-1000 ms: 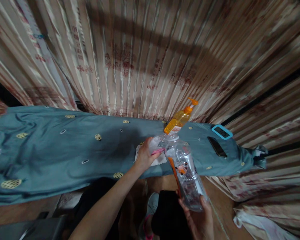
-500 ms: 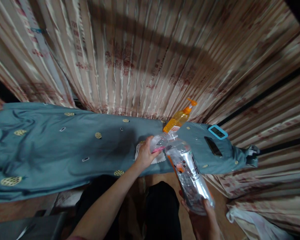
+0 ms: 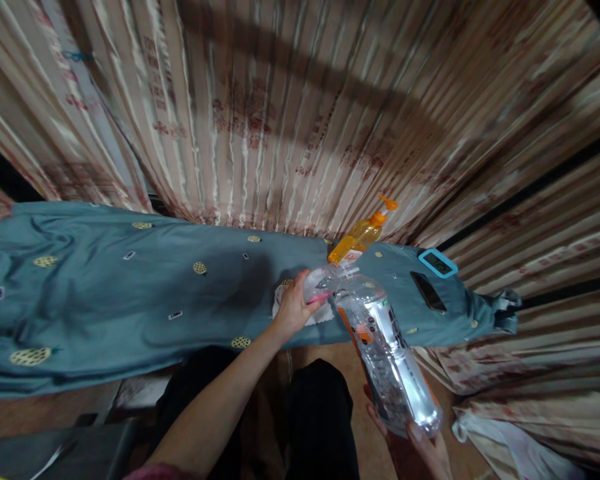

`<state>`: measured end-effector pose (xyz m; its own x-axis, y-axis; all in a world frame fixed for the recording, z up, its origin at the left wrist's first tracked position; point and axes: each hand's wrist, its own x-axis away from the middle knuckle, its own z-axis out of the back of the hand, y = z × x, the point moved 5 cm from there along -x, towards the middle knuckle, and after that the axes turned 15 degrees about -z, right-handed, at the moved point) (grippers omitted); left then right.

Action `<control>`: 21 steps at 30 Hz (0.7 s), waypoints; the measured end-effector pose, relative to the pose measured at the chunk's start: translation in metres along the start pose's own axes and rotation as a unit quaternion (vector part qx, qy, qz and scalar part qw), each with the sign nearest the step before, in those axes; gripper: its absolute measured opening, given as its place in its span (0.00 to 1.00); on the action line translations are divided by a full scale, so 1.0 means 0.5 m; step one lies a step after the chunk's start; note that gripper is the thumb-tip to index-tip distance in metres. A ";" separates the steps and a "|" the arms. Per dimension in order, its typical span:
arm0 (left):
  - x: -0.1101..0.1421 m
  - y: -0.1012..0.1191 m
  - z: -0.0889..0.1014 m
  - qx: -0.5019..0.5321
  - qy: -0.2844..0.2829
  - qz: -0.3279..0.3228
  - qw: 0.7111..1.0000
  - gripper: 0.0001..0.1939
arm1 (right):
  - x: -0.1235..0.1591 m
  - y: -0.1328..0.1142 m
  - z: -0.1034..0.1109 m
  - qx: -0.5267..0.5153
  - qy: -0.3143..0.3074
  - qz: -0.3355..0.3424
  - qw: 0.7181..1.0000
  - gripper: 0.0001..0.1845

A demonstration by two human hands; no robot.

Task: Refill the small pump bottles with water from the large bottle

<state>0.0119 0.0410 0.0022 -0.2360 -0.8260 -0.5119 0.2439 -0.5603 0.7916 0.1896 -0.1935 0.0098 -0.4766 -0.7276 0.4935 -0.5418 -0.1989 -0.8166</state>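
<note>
My left hand (image 3: pixel 294 308) is wrapped around a small clear plastic bottle (image 3: pixel 316 285) with a pink patch on its side. My right hand (image 3: pixel 410 445) grips a large clear plastic bottle (image 3: pixel 387 353) by its base; the label is silver and orange. The large bottle is tilted, its neck end up against the small bottle's right end. I cannot make out whether the two mouths touch. Under my left hand lies a white cloth (image 3: pixel 321 316). Just behind the bottles is a pump bottle (image 3: pixel 356 240) of yellow-orange liquid with an orange pump head.
A teal cloth with pineapple prints (image 3: pixel 130 287) covers the long narrow surface. To the right lie a dark phone (image 3: pixel 429 291) and a blue-framed digital clock (image 3: pixel 438 263). Patterned curtains (image 3: pixel 280 120) hang behind and on the right. A grey surface (image 3: pixel 80 450) shows at lower left.
The base of the large bottle has moved slightly right and down with my right hand. My left hand keeps its hold on the small bottle, and the view has shifted a little.
</note>
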 end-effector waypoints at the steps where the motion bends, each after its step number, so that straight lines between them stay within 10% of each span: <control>1: 0.000 0.000 0.000 0.001 -0.001 0.001 1.000 0.32 | 0.000 0.000 0.002 0.001 0.002 0.001 1.000 0.48; 21: 0.000 -0.001 0.002 0.010 -0.004 0.005 1.000 0.33 | 0.000 0.003 0.033 0.036 0.042 0.022 0.998 0.49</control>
<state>0.0109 0.0413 0.0024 -0.2411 -0.8306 -0.5020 0.2267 -0.5512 0.8030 0.2004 -0.2047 0.0036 -0.5571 -0.6800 0.4767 -0.4692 -0.2159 -0.8563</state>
